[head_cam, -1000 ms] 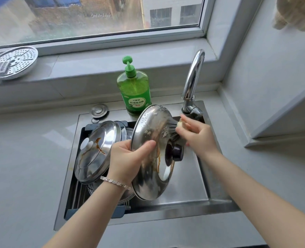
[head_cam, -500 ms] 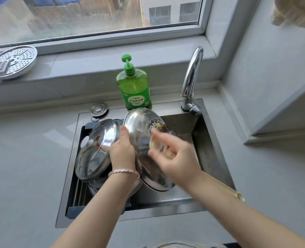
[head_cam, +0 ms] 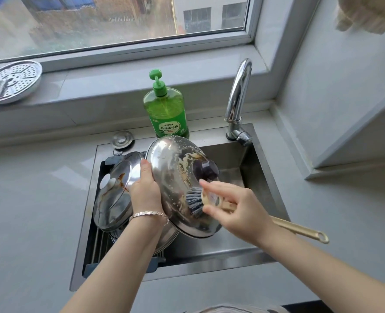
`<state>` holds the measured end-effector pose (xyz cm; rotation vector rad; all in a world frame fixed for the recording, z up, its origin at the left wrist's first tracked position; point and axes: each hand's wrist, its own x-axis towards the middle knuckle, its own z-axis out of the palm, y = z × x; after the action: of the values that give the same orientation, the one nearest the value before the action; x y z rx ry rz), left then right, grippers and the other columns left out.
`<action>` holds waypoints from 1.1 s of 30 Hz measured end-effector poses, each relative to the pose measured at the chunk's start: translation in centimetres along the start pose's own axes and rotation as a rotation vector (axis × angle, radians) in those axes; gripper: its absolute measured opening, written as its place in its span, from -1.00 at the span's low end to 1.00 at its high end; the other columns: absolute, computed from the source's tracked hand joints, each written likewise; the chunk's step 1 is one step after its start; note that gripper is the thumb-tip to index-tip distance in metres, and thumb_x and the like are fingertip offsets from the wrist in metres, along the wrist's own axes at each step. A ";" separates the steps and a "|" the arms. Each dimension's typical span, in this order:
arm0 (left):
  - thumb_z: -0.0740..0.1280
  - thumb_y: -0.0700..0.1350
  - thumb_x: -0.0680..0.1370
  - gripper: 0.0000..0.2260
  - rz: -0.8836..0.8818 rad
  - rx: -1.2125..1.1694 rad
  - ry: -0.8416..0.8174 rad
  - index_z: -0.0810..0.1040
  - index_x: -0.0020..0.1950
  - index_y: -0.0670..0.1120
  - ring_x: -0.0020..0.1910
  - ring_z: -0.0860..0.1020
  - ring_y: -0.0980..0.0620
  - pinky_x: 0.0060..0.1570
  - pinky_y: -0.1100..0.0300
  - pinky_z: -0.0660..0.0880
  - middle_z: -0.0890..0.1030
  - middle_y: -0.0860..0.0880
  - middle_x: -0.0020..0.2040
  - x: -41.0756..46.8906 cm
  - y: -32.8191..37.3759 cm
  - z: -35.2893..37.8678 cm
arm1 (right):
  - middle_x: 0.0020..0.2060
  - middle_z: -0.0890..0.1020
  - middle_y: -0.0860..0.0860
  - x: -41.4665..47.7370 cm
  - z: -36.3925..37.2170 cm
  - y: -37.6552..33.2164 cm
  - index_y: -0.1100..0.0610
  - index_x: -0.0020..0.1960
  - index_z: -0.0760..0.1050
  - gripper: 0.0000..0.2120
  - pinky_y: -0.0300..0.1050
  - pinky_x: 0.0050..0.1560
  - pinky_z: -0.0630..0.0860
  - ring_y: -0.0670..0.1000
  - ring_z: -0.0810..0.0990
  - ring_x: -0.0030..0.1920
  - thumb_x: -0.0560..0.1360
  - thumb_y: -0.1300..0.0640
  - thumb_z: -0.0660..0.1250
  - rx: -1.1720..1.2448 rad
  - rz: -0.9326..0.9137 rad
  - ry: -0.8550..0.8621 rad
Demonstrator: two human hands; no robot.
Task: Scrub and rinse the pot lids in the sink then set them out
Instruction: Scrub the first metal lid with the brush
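R hand (head_cam: pixel 239 211): brush (head_cam: pixel 194 203); L hand (head_cam: pixel 145 190): lid (head_cam: pixel 171 177)

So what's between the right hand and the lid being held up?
In the head view, the dark bristles of the scrub brush lie there, pressed on the lid below its black knob; the right hand pinches the brush head.

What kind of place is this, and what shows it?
Most likely a home kitchen: a steel sink with a tap, a bottle of dish soap behind it, and a pot lid being scrubbed with a brush.
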<state>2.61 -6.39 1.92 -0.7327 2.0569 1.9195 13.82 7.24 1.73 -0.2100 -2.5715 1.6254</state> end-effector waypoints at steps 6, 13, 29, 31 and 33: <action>0.15 0.15 0.58 -0.55 0.139 0.098 -0.010 0.28 -0.41 -0.10 -0.47 0.29 0.01 -0.53 0.30 0.28 0.30 -0.04 -0.45 -1.4 0.7 1.6 | -0.11 0.60 -0.36 3.5 -0.4 0.2 -0.29 0.18 0.43 -0.54 -0.29 -0.45 0.26 -0.12 0.24 -0.57 0.42 0.14 0.41 0.073 0.118 0.111; 0.14 0.14 0.59 -0.55 0.155 0.098 -0.052 0.29 -0.41 -0.11 -0.53 0.28 0.04 -0.58 0.30 0.24 0.29 -0.03 -0.48 -1.8 0.5 1.8 | -0.10 0.63 -0.23 3.4 -0.6 0.8 -0.15 0.28 0.44 -0.55 -0.26 -0.51 0.25 -0.12 0.21 -0.54 0.44 0.14 0.40 0.081 0.143 0.081; 0.09 0.08 0.62 -0.60 0.110 0.027 0.104 0.37 -0.29 -0.15 -0.42 0.45 0.09 -0.56 0.41 0.28 0.43 -0.04 -0.38 -1.9 2.5 3.7 | -0.07 0.56 -0.19 2.8 0.7 -2.3 -0.10 0.25 0.50 -0.54 -0.33 -0.35 0.39 -0.30 0.41 -0.43 0.36 0.05 0.38 -0.128 -0.155 0.209; 0.09 0.13 0.61 -0.62 0.046 -0.054 0.137 0.43 -0.13 -0.17 -0.16 0.45 -0.02 -0.21 0.33 0.38 0.46 -0.06 -0.16 -1.2 2.4 3.4 | -0.05 0.57 -0.23 1.1 1.2 -2.0 -0.15 0.24 0.50 -0.54 -0.44 -0.42 0.31 -0.27 0.42 -0.48 0.36 0.08 0.42 -0.125 -0.168 0.180; 0.13 0.16 0.59 -0.58 0.008 -0.113 0.130 0.41 -0.24 -0.17 -0.10 0.48 -0.06 0.04 0.14 0.47 0.50 -0.03 -0.17 -0.8 2.2 3.1 | -0.09 0.59 -0.26 1.0 0.5 -0.6 -0.18 0.23 0.46 -0.54 -0.44 -0.46 0.28 -0.22 0.41 -0.52 0.40 0.12 0.43 -0.051 -0.050 0.192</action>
<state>1.63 -3.13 3.87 -0.8983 2.0394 2.0574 12.70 6.71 2.10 -0.2876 -2.4547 1.4479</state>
